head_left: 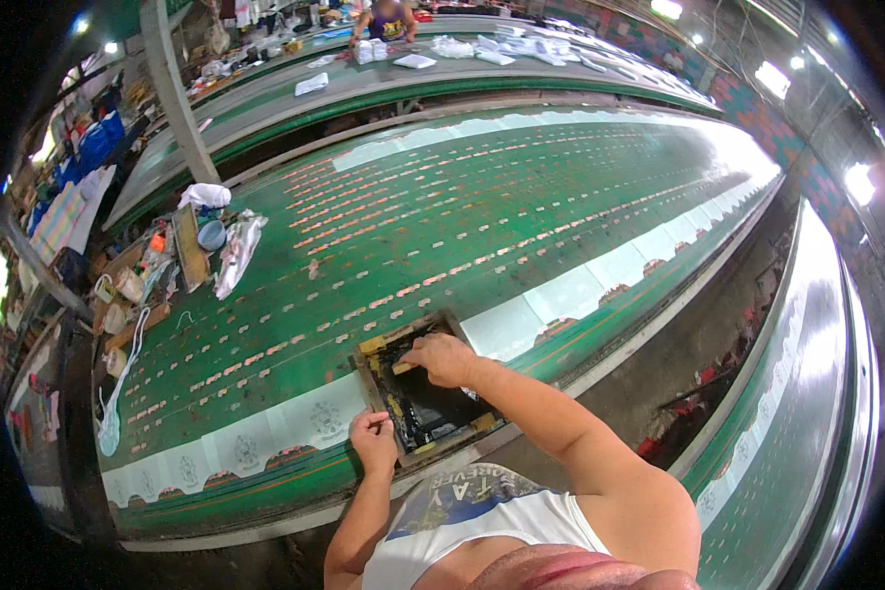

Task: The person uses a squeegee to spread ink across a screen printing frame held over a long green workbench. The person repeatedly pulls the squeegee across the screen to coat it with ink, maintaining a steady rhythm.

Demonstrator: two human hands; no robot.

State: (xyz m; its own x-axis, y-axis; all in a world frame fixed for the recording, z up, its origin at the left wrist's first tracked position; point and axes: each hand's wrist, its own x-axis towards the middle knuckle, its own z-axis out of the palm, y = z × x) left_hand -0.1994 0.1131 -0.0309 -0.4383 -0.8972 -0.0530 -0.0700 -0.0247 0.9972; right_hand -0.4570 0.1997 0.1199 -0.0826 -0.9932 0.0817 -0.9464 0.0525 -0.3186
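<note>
A wooden-edged screen printing frame (486,423) lies at the table's near edge, its inside dark with ink. My right hand (444,360) reaches into the frame from the right, closed on a squeegee (402,368); only a small pale end of the squeegee shows. My left hand (373,442) grips the frame's left side with bent fingers. Left of the frame, pale fabric pieces (199,461) lie in a row, with dark round prints on them. To its right the row continues with pale pieces (580,292) on which I see no dark print.
The long green table (383,236) carries rows of small marks and another strip of fabric (462,128) at its far side. Tubs, rags and a blue bowl (211,235) crowd its left end. A post (177,93) rises behind. Another person (387,22) stands at the far table.
</note>
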